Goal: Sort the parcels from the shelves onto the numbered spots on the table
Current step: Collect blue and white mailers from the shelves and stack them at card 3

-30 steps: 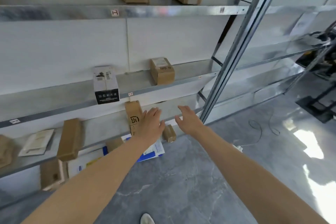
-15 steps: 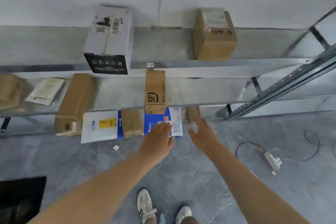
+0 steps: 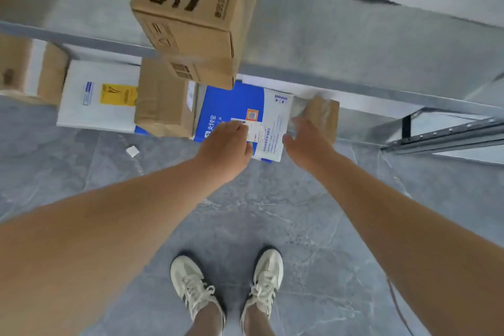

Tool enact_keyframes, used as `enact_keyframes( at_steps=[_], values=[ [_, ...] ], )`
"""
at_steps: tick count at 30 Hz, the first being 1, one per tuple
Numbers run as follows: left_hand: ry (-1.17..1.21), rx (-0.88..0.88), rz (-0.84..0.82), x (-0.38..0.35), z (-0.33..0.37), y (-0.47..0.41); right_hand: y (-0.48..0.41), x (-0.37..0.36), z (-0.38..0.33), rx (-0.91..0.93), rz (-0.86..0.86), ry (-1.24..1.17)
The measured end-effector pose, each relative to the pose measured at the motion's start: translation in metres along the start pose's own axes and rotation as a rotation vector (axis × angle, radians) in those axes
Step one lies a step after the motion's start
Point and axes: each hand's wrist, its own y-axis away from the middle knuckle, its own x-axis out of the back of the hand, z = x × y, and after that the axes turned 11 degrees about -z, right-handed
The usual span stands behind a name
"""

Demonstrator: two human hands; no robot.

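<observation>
Both hands have come forward to the bottom shelf (image 3: 360,128) since half a second ago, and our view has tipped down, so our shoes (image 3: 191,284) show whole at the lower centre.

Our left hand (image 3: 226,144) lies on the near corner of the blue-and-white envelope (image 3: 231,106) at mid-frame. We cannot tell whether its fingers grip the envelope or only rest on it. Our right hand (image 3: 305,142) reaches the small box (image 3: 324,114) just right of the envelope, fingers straight and spread, thumb held wide, tips at the box's near face.

The envelope's near edge juts past the shelf front over the floor (image 3: 313,213). A brown box (image 3: 163,101) sits tight against its left side, with a white mailer (image 3: 101,95) further left. Above, the SF box (image 3: 191,16) overhangs the upper shelf lip (image 3: 354,87), right over the envelope's far end. Right of the small box the shelf lies bare up to a metal rail (image 3: 450,133). A paper scrap (image 3: 132,151) lies on the floor at centre left.
</observation>
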Motion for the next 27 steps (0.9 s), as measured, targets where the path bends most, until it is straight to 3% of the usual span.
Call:
enact_keyframes(
  at_steps=[7,14,22,27],
  values=[
    [0.028,0.072,0.032,-0.090,-0.035,-0.094,-0.119,-0.075,0.022,0.076,0.002,0.050],
    [0.077,0.196,0.119,-0.135,-0.100,-0.170,-0.225,-0.098,0.029,0.132,0.087,0.137],
    [0.212,0.333,-0.306,-0.177,-0.117,-0.192,-0.314,-0.106,0.022,0.129,0.125,0.244],
    [0.610,0.453,-0.346,-0.192,-0.109,-0.205,-0.334,-0.098,0.018,0.065,0.143,0.330]
  ],
)
